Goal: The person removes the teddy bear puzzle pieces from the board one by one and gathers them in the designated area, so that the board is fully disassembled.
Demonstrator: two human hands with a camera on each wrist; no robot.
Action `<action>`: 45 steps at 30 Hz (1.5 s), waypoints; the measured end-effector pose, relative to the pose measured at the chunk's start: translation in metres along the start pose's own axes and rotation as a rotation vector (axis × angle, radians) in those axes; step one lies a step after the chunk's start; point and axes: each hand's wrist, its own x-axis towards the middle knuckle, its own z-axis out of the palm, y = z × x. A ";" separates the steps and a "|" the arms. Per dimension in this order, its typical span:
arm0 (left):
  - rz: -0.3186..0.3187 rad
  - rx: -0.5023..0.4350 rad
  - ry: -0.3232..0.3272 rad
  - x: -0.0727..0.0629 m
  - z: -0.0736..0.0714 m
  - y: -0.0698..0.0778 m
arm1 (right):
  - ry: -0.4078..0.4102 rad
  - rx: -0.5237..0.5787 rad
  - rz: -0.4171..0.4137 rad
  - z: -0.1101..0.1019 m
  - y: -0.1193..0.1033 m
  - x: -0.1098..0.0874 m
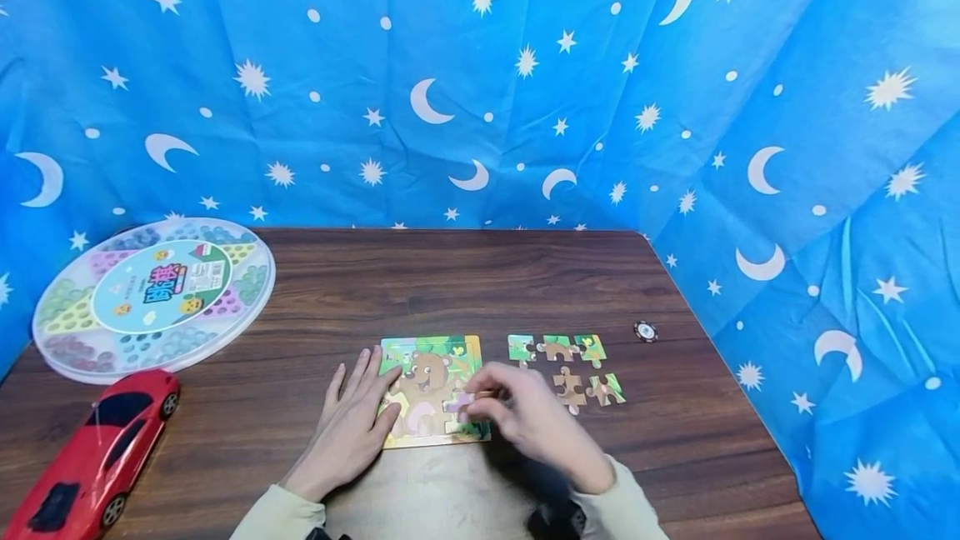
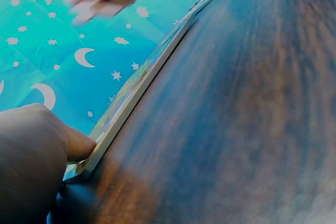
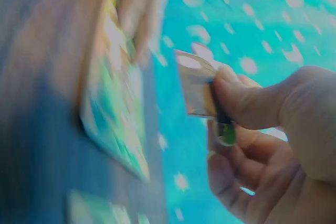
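Observation:
A bear jigsaw puzzle lies in its flat tray on the table, with the bear's face and most of the picture showing. My left hand rests along the tray's left side, fingers extended, and its thumb presses on the rim in the left wrist view. Over the tray's right part, my right hand pinches a puzzle piece between thumb and fingers. That piece has brown and pale areas with a bit of green at one end. In the right wrist view it is held up off the tray.
Several loose puzzle pieces lie in two rows right of the tray, partly behind my right hand. A black-and-white chip sits farther right. At the left are a round marble board game and a red toy car.

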 end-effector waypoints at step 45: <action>0.009 0.014 0.008 0.000 0.001 -0.001 | 0.164 -0.478 0.509 -0.059 0.051 -0.064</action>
